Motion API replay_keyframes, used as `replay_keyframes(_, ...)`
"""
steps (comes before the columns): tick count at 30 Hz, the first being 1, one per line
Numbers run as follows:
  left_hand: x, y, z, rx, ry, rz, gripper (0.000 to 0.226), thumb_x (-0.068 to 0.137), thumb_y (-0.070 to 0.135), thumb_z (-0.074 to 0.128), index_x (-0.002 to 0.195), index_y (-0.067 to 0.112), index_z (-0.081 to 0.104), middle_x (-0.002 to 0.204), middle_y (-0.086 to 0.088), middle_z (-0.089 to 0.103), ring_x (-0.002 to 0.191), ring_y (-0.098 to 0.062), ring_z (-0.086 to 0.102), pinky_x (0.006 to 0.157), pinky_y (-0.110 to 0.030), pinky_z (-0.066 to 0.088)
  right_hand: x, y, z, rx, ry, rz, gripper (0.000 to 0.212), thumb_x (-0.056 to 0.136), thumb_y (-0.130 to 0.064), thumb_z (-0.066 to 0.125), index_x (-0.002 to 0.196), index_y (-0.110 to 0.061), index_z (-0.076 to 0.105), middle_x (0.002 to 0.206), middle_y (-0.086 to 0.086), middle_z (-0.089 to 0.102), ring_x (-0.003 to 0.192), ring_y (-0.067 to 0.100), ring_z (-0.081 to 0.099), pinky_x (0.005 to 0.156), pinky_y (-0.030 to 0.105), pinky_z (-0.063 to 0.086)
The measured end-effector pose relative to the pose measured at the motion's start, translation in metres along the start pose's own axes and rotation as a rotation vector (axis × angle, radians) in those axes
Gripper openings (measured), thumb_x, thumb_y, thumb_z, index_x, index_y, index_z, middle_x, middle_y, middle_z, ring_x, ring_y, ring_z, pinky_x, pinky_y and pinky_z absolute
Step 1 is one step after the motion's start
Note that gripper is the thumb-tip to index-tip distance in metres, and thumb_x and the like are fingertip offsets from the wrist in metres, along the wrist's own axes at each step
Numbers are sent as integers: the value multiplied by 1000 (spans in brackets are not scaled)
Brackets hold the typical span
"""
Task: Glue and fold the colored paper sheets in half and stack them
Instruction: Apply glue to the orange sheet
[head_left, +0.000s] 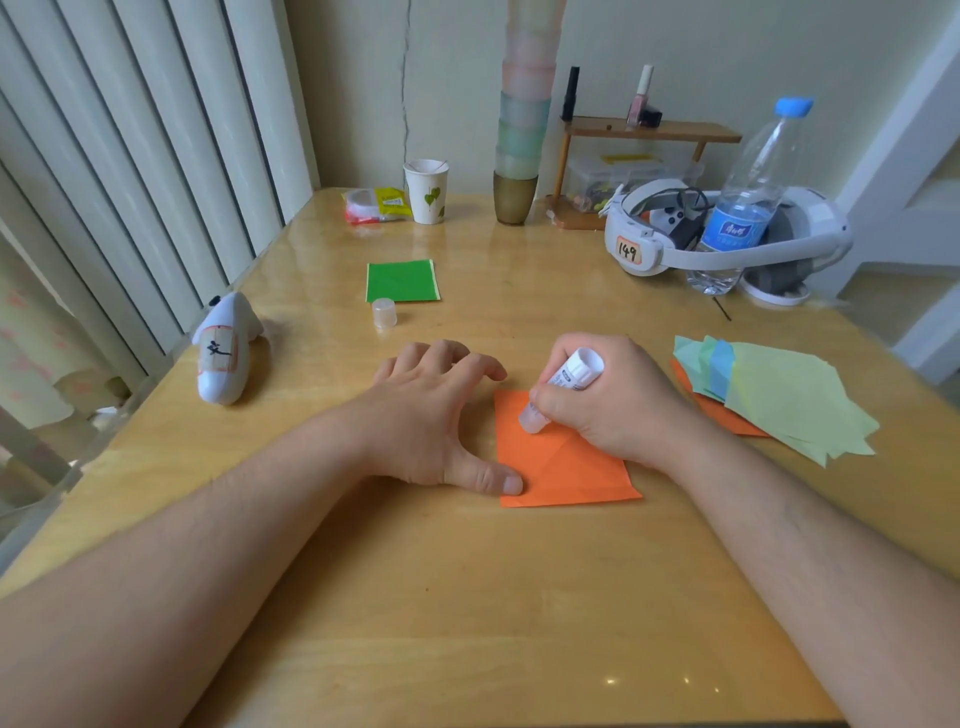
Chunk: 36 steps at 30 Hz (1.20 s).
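An orange paper sheet (563, 465) lies flat on the wooden table (467, 597) in front of me. My right hand (613, 400) grips a white glue stick (563, 387), its tip pressed down on the sheet's upper left part. My left hand (441, 410) rests spread at the sheet's left edge, thumb tip on its lower left corner, fingers arched on the table. A folded green sheet (402, 280) lies farther back, with the glue stick's clear cap (384, 313) standing at its near left corner. A loose pile of coloured sheets (779, 395) sits at the right.
A white controller (223, 348) lies at the left edge. At the back stand a paper cup (427, 191), a tall stack of cups (519, 156), a small wooden shelf (649, 130), a headset (717, 234) and a water bottle (748, 208).
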<state>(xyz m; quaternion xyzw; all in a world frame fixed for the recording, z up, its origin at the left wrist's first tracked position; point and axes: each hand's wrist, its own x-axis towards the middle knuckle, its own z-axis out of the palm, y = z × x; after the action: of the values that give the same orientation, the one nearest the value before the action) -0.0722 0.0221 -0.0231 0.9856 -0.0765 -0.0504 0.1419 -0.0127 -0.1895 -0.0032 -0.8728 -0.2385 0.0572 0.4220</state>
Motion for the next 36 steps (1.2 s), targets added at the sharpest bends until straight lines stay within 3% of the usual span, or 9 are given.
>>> replay_keyframes(7,-2,3,-3,-6,-3,-7,111,54,96,66,147,49,26,147,10,28,136,-20,23,118,-40,22,-1,-1,-20,-132,29,73,13,68,-17,76,71,-11,65,67,-5,75,73,24,65,66,40,51)
replay_keyframes(14,-1,3,-3,9,-6,-15,113,54,94,68,149,49,25,147,10,27,136,-20,23,117,-39,22,-6,13,-13,-50,131,46,6,77,-15,63,76,-12,58,66,-5,76,83,26,72,80,48,58)
replay_keyframes(21,-1,3,-3,-1,-13,-14,114,52,96,65,148,50,26,147,11,27,139,-20,21,119,-41,21,-8,15,-21,-75,179,24,5,78,-11,62,75,-8,58,62,-2,74,76,16,70,76,40,56)
replay_keyframes(26,-1,4,-3,2,-16,-12,111,55,93,68,148,49,26,147,11,26,140,-18,19,117,-39,20,-7,13,-17,108,244,-12,8,80,-10,64,74,-11,60,66,-1,76,78,28,73,74,48,57)
replay_keyframes(29,-1,4,-3,-3,-17,-15,112,54,93,68,148,50,25,147,11,26,140,-19,18,116,-38,20,-4,7,-4,118,182,-83,17,86,-13,73,73,-16,63,62,-14,72,66,3,68,66,30,51)
replay_keyframes(31,0,4,-3,6,-19,-19,112,53,94,67,147,50,23,149,10,25,141,-20,18,117,-38,20,-4,2,2,86,121,-122,21,92,-22,77,75,-18,64,62,-20,70,64,-5,63,63,15,44)
replay_keyframes(36,-1,5,-3,13,-16,-20,111,54,93,67,146,51,22,148,10,26,140,-20,19,115,-38,20,-3,-5,11,14,35,-162,22,93,-32,77,77,-22,65,68,-19,73,69,-3,63,62,14,41)
